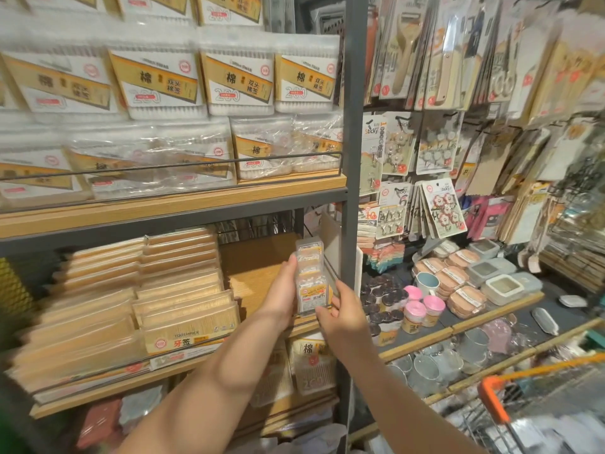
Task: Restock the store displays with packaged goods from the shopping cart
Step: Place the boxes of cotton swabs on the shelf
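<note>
Store shelf (262,273): toothpick boxes (310,280) between both hands' fingers (291,267).

The cotton swab boxes (237,81) on the upper shelf read "棉", "双头棉签" and a large "200". The front toothpick box (188,335) on the middle shelf reads "TOOTHPICK" and "牙签", and a swab box (311,358) on the shelf below shows "棉" and "200". Hanging hook cards (373,149) right of the post read "Sticky", one (393,204) with a "6", and another (437,145) carries a red "5" price dot.
</note>
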Available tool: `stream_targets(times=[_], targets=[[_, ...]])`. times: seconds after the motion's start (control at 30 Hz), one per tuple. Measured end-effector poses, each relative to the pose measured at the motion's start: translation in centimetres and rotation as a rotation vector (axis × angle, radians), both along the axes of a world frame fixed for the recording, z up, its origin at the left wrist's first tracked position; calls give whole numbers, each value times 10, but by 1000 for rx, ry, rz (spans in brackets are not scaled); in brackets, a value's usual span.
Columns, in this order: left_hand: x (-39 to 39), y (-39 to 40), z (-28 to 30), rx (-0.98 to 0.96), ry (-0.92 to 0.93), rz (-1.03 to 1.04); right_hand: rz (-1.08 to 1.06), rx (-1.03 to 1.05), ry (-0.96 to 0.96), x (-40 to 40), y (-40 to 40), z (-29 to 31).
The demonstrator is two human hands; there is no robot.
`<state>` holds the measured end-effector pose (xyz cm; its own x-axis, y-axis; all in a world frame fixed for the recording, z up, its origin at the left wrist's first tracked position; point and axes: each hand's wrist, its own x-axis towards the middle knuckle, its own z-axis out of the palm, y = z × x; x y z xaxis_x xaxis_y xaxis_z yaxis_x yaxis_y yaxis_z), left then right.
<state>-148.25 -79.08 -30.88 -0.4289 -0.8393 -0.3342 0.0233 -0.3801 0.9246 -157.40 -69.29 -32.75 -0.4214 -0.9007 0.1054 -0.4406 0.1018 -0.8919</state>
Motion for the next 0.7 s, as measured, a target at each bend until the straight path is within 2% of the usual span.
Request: stream_targets(times=[0.1, 0.23, 0.37, 0.53, 0.7], targets=[[-2, -12, -11, -4, -49, 42, -98, 27, -117, 9, 7, -14], [-8, -34, -18, 1, -51, 102, -96, 33, -43, 15, -4, -15], [-17, -37, -4, 89, 77, 77, -114, 87, 32, 16, -21, -6], [-39, -43, -4, 228, 250, 141, -196, 236, 67, 13, -38, -2], [-50, -53, -11, 302, 329, 272, -212, 206, -51, 14, -35, 1]])
